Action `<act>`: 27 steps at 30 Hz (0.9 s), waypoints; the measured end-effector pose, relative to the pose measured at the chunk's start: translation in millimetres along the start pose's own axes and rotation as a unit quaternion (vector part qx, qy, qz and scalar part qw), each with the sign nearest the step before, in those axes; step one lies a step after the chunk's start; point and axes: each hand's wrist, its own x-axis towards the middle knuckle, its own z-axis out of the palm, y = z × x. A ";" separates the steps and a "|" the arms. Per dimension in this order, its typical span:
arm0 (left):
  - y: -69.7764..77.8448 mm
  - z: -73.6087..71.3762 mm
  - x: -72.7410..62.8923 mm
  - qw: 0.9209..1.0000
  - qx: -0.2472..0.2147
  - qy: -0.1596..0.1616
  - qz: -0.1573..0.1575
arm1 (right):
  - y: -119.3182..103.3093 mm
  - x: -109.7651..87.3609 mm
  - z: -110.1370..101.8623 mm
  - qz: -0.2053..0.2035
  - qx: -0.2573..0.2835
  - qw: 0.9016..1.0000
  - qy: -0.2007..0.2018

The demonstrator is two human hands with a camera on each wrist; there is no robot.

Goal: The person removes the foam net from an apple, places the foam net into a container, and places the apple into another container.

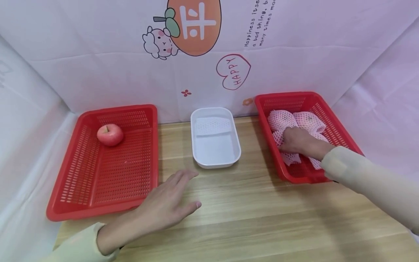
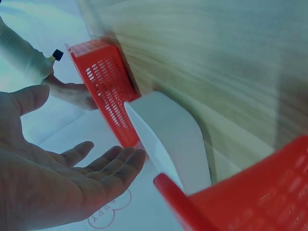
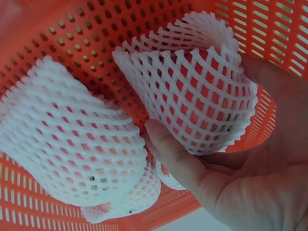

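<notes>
My right hand point(image 1: 296, 141) reaches into the red basket point(image 1: 343, 133) on the right. In the right wrist view its thumb and fingers lie around an apple in a white foam net point(image 3: 202, 103), whose net stands open at the top. Several more netted apples point(image 3: 72, 139) lie beside it in the basket. Above the table between the left basket and the white tray, my left hand point(image 1: 163, 203) hovers with fingers extended and thumb spread, holding nothing. A bare pink apple point(image 1: 110, 135) sits in the back left corner of the left red basket point(image 1: 126, 174).
A white plastic tray point(image 1: 216, 151) with a perforated section at its back stands between the two baskets. All three rest on a wooden table point(image 1: 235, 218). A white printed cloth point(image 1: 114, 72) hangs behind and at both sides.
</notes>
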 end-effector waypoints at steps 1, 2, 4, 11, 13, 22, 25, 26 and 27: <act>0.3 1.4 -0.3 1.000 -0.003 -0.003 -0.002 | -0.4 -0.1 -0.4 -0.002 0.000 1.000 -0.001; 0.5 2.8 -0.7 1.000 -0.004 -0.004 -0.002 | -0.9 0.0 -0.8 -0.002 0.002 1.000 -0.002; 1.2 5.3 -1.3 1.000 -0.006 -0.006 -0.004 | -1.8 0.3 -2.1 -0.004 0.001 1.000 -0.005; 1.9 15.3 -3.4 1.000 -0.013 -0.011 0.002 | 5.6 12.2 1.0 -0.001 -0.010 1.000 -0.008; 1.2 17.6 -3.8 1.000 -0.016 -0.013 0.001 | 9.9 17.0 3.8 -0.003 -0.013 1.000 -0.001; -2.7 23.8 -4.4 0.999 -0.037 -0.024 -0.019 | 5.7 13.9 -0.6 -0.005 0.013 1.000 -0.004; -3.4 23.5 -4.4 0.998 -0.043 -0.027 -0.023 | 3.5 9.3 -4.2 -0.005 0.016 1.000 -0.009; -3.6 23.2 -4.4 0.998 -0.045 -0.027 -0.025 | 3.3 8.1 -5.1 -0.008 0.012 1.000 -0.008; -3.8 22.7 -4.4 0.998 -0.047 -0.028 -0.027 | 3.6 7.3 -6.0 -0.009 0.010 1.000 -0.007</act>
